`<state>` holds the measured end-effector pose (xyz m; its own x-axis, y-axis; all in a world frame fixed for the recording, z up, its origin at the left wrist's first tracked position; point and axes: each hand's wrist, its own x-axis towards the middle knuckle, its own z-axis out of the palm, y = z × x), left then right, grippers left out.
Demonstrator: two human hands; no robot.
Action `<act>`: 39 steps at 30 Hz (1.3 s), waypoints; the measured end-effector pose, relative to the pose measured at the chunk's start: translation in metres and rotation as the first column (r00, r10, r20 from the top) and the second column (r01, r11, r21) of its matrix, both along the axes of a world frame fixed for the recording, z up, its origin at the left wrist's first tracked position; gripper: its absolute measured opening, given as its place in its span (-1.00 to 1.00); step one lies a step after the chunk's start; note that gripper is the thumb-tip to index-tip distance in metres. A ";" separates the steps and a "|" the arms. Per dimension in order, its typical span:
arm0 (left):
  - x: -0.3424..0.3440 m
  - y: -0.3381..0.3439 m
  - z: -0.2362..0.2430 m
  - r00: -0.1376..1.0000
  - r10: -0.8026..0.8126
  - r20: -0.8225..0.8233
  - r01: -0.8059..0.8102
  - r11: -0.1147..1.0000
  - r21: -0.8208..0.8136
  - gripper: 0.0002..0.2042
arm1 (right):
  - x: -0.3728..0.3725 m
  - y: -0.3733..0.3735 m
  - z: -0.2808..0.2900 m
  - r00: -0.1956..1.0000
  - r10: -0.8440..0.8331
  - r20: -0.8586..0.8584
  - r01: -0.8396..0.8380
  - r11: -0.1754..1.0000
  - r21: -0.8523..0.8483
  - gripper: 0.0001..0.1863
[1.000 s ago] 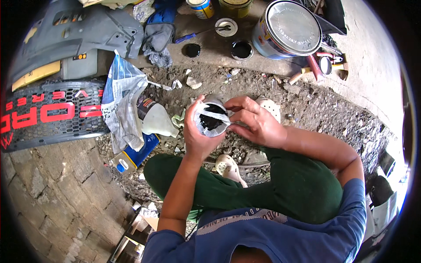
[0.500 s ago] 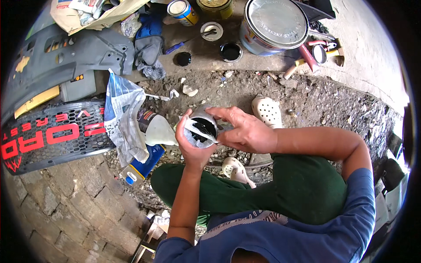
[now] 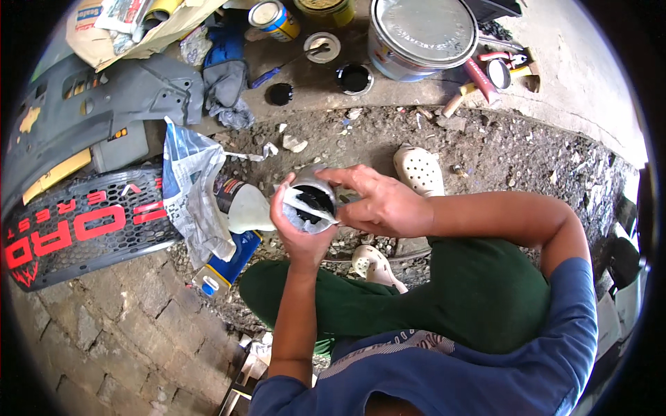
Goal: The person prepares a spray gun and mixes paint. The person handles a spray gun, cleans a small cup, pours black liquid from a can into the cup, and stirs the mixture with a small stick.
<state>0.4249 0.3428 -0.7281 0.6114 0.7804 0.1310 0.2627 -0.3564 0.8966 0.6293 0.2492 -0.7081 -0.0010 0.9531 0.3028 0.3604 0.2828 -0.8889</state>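
Observation:
My left hand (image 3: 303, 243) is wrapped around a grey, round cup (image 3: 320, 182) from its left and near side. Glossy black paint (image 3: 318, 197) lies inside it. Across the mouth runs a thin whitish strip (image 3: 305, 206), with pale, crumpled material along the near inner wall. From the right, my right hand (image 3: 388, 202) grips the cup's rim, forefinger along the far side and thumb near the strip's right end. Whether the thumb also pinches the strip is unclear. Just left of the cup lies a whitish bottle (image 3: 251, 209) with a dark label.
Left are newspaper (image 3: 198, 184), a black grille (image 3: 90, 225) with red letters and a blue rectangular can (image 3: 236, 255). On the far ledge stand a large paint can (image 3: 423, 35), a black-filled lid (image 3: 354, 79), a screwdriver (image 3: 266, 76) and a hammer (image 3: 459, 99).
The view has shifted slightly, and most surroundings appear a little farther left. Both hands keep their hold on the cup, which shows slightly more of its outer far side.

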 end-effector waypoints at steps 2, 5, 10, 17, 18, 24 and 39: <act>0.005 0.000 0.002 1.000 -0.004 -0.016 0.004 1.000 0.007 0.14 | 0.001 -0.001 -0.002 0.999 -0.029 0.016 0.029 1.000 0.011 -0.88; 0.007 -0.001 0.003 1.000 -0.012 -0.022 0.012 1.000 -0.007 0.14 | 0.000 -0.001 -0.005 0.999 -0.051 0.018 0.051 0.998 0.032 -0.88; 0.008 -0.003 0.002 0.994 0.080 0.075 -0.067 0.984 -0.164 0.11 | -0.001 0.000 -0.005 0.998 -0.059 -0.028 0.060 0.997 0.043 -0.87; 0.007 -0.002 0.004 0.998 0.061 -0.001 -0.061 0.998 -0.015 0.09 | -0.002 0.000 -0.009 0.998 -0.041 -0.045 0.045 0.996 0.079 -0.89; 0.007 -0.003 0.004 0.998 0.053 -0.017 -0.053 0.998 -0.021 0.11 | -0.001 -0.002 -0.008 0.998 -0.054 -0.038 0.057 0.995 0.079 -0.90; 0.009 0.000 0.008 0.999 0.032 -0.032 -0.032 1.000 0.001 0.17 | -0.002 0.000 -0.009 0.997 -0.067 -0.027 0.069 0.994 0.085 -0.90; 0.012 0.000 0.009 0.999 0.026 -0.027 -0.025 0.999 0.040 0.08 | -0.002 0.000 -0.006 0.998 -0.039 -0.045 0.041 0.998 0.037 -0.86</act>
